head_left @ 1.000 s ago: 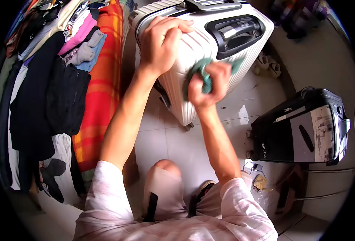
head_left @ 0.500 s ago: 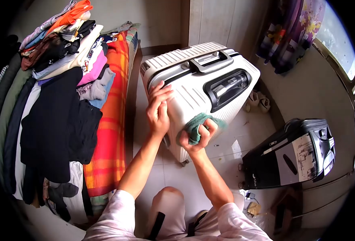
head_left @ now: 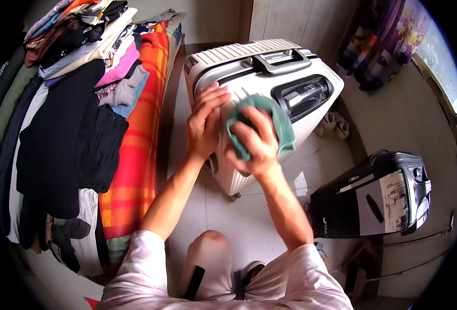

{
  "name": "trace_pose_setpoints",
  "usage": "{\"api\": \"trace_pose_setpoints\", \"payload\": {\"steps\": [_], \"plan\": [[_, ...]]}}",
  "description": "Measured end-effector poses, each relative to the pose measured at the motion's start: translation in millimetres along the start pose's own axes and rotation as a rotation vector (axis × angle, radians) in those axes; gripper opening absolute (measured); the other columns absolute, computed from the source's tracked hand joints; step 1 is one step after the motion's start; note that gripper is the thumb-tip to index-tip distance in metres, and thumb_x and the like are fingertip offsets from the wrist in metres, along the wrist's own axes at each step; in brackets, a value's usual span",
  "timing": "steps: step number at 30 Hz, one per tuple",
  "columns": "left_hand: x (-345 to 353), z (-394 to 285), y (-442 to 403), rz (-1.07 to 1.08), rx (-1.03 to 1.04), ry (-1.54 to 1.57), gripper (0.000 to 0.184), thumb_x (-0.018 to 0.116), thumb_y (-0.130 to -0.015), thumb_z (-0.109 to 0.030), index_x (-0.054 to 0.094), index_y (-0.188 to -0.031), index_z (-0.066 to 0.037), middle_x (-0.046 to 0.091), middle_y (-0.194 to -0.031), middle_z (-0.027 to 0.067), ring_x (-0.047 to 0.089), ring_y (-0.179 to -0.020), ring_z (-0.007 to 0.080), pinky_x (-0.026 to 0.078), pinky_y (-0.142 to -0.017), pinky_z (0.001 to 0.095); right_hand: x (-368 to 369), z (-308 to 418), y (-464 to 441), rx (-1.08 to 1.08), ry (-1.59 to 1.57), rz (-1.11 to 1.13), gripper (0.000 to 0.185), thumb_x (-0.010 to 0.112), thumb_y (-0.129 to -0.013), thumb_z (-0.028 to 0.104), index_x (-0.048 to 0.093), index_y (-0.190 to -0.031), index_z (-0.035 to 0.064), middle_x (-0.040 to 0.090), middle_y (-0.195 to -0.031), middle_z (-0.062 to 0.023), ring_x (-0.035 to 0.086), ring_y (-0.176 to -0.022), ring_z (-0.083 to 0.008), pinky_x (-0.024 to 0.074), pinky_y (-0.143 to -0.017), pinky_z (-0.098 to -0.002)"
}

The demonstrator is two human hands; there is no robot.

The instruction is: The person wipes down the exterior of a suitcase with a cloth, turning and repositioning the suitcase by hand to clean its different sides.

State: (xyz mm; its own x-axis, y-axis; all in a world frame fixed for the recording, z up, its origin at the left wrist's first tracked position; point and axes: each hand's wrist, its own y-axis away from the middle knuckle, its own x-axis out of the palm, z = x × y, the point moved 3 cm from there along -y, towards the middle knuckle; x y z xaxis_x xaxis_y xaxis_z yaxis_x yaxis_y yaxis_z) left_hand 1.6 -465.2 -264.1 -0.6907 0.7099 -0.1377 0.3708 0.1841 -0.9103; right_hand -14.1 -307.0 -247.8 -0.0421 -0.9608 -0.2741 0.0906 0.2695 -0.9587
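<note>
A white hard-shell suitcase (head_left: 301, 132) stands upright in front of me, its grey carry handle (head_left: 285, 64) and recessed pull handle (head_left: 305, 98) on top. My left hand (head_left: 205, 121) rests against its near left edge, fingers stretched over the corner and holding nothing. My right hand (head_left: 257, 142) presses a green cloth (head_left: 285, 124) to the suitcase's top near the pull-handle recess. Motion blurs that hand a little, and the cloth shows around its fingers.
To the left, stacked clothes (head_left: 63, 134) lie beside an orange checked blanket (head_left: 135, 155). A black-and-grey suitcase (head_left: 352, 201) stands at the right. Shoes (head_left: 334, 125) sit by the wall, under a patterned curtain (head_left: 376, 46) near the window.
My right hand has moved up and inward with the green cloth, from the near corner onto the top. My left hand stays on the edge. The view has shifted slightly.
</note>
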Motion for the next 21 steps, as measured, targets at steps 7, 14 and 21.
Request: {"api": "trace_pose_setpoints", "payload": {"steps": [7,14,21], "plan": [[2.0,-1.9,-1.9,-0.044,0.004,0.042,0.029,0.046,-0.092,0.002,0.072,-0.105,-0.001,0.071,-0.115,0.0123,0.060,-0.123,0.0313,0.039,-0.111,0.0431,38.5,2.5,108.0,-0.010,0.180,-0.200,0.043,0.071,-0.064,0.005,0.064,-0.106,0.0024,0.061,-0.111,-0.0225,0.061,-0.101,-0.0438,0.0483,-0.094,-0.0537],[5.7,3.4,2.8,-0.142,-0.045,0.091,0.029,0.048,-0.090,0.002,0.071,-0.106,-0.001,0.071,-0.114,0.0127,0.060,-0.122,0.0323,0.042,-0.109,0.0437,7.6,1.1,-23.1,0.165,0.035,0.004,0.044,0.072,-0.071,0.019,0.067,-0.112,0.0046,0.061,-0.129,-0.0160,0.060,-0.119,-0.0376,0.0457,-0.102,-0.0469],[0.8,-1.4,-4.1,-0.047,0.055,0.061,0.027,0.048,-0.092,0.002,0.071,-0.106,-0.001,0.072,-0.114,0.0119,0.061,-0.121,0.0308,0.044,-0.107,0.0423,40.9,-17.5,127.8,0.074,0.160,-0.226,0.061,0.067,-0.065,0.008,0.058,-0.126,-0.0011,0.056,-0.134,-0.0288,0.054,-0.121,-0.0533,0.0409,-0.108,-0.0550]]}}
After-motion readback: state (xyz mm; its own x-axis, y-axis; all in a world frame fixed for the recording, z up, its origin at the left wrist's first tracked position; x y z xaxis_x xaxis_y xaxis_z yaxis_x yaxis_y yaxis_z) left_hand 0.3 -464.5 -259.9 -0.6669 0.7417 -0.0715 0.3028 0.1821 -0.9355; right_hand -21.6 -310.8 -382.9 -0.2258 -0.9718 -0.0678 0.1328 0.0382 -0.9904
